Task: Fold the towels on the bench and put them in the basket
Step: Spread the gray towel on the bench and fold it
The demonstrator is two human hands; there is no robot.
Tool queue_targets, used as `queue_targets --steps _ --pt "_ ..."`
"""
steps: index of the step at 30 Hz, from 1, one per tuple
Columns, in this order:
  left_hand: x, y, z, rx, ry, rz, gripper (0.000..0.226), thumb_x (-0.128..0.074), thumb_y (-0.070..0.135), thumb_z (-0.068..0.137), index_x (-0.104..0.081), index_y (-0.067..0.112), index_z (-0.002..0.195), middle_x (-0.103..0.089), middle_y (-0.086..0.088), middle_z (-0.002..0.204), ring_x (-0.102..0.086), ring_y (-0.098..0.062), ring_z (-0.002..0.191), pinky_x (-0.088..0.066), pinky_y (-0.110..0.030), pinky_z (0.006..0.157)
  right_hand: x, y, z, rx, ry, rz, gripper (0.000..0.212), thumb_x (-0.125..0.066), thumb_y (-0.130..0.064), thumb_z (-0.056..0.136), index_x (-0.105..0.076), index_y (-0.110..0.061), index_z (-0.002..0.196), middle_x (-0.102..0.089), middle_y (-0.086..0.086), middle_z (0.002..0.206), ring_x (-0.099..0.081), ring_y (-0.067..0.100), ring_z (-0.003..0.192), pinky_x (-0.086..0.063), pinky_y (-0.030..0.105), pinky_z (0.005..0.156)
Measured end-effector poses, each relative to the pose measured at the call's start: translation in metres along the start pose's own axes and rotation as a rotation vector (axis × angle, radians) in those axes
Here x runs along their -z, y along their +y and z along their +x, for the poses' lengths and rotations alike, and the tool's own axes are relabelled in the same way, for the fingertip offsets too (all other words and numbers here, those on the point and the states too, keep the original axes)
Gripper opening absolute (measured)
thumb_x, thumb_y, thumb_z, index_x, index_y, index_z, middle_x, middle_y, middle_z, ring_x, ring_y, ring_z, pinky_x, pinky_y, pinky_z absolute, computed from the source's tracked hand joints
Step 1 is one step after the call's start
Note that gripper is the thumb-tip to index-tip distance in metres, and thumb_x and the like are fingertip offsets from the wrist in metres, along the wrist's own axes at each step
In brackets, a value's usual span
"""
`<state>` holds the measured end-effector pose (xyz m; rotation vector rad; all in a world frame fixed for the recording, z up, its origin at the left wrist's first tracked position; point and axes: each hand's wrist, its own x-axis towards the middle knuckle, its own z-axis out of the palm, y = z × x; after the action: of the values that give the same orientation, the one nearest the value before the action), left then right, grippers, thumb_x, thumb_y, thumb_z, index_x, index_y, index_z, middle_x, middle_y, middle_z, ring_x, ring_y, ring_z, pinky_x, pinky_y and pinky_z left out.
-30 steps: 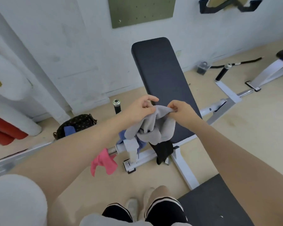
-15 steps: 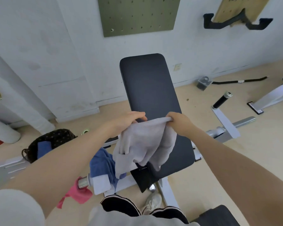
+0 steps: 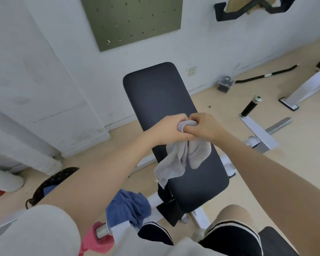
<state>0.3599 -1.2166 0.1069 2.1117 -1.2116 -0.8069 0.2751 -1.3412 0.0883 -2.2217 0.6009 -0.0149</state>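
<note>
A grey towel (image 3: 175, 161) hangs bunched over the black bench pad (image 3: 161, 95). My left hand (image 3: 166, 129) and my right hand (image 3: 204, 126) meet above the pad, both gripping the towel's top edge, which shows as a small roll between the fingers. The towel's lower part rests on the pad. A blue towel (image 3: 127, 206) drapes over the white bench frame at lower left, and a pink towel (image 3: 94, 241) hangs just below it. The dark dotted basket (image 3: 61, 177) stands on the floor to the left, partly hidden by my left forearm, with something blue inside.
The bench's white frame (image 3: 257, 133) and a black-handled bar (image 3: 248, 108) stick out to the right. A second bench (image 3: 308, 85) stands at far right. A white wall with a green pegboard (image 3: 133, 21) is close behind. My knees are at the bottom.
My hands have come together, bringing the towel's two held corners into one bunch; the towel, spread wide half a second ago, now hangs folded lengthwise onto the pad.
</note>
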Motion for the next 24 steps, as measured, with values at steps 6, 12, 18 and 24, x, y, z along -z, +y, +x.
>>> queue_targets --steps 6,12,18,24 --pt "-0.007 0.004 0.031 0.082 0.032 -0.433 0.015 -0.053 0.029 0.093 -0.067 0.027 0.086 -0.068 0.015 0.077 -0.065 -0.004 0.077 -0.050 -0.017 0.067 0.036 0.041 0.026 -0.104 -0.384 0.816 0.047 -0.054 -0.038 0.077 -0.062 -0.011 0.114 -0.064 0.006 0.109 -0.058 0.021 0.101 -0.046 0.036 0.093" --pt "-0.018 0.019 0.076 0.206 0.216 -1.131 0.018 -0.049 0.033 0.094 -0.062 0.023 0.088 -0.073 0.007 0.070 -0.069 -0.006 0.070 -0.053 -0.022 0.068 0.050 0.107 0.079 -0.196 -0.802 0.710 0.084 -0.054 -0.082 0.058 -0.060 -0.030 0.123 -0.057 -0.008 0.131 -0.040 0.015 0.131 -0.001 0.050 0.116" --pt "-0.031 0.028 0.111 0.308 0.459 -1.368 0.028 -0.052 0.040 0.087 -0.062 0.019 0.104 -0.069 -0.003 0.090 -0.066 -0.017 0.084 -0.054 -0.029 0.066 0.094 0.113 0.135 -0.068 -1.077 0.739 0.056 -0.077 -0.033 0.069 -0.059 -0.014 0.118 -0.065 0.003 0.115 -0.061 0.020 0.109 -0.048 0.030 0.090" --pt "-0.068 -0.002 0.112 0.339 0.608 -1.249 0.033 -0.059 0.011 0.078 -0.062 0.013 0.110 -0.070 -0.003 0.106 -0.064 -0.017 0.102 -0.051 -0.030 0.091 0.100 0.131 0.172 -0.047 -0.853 0.588 0.028 -0.056 -0.008 0.089 -0.060 -0.021 0.114 -0.068 0.000 0.104 -0.064 0.018 0.094 -0.052 0.030 0.081"
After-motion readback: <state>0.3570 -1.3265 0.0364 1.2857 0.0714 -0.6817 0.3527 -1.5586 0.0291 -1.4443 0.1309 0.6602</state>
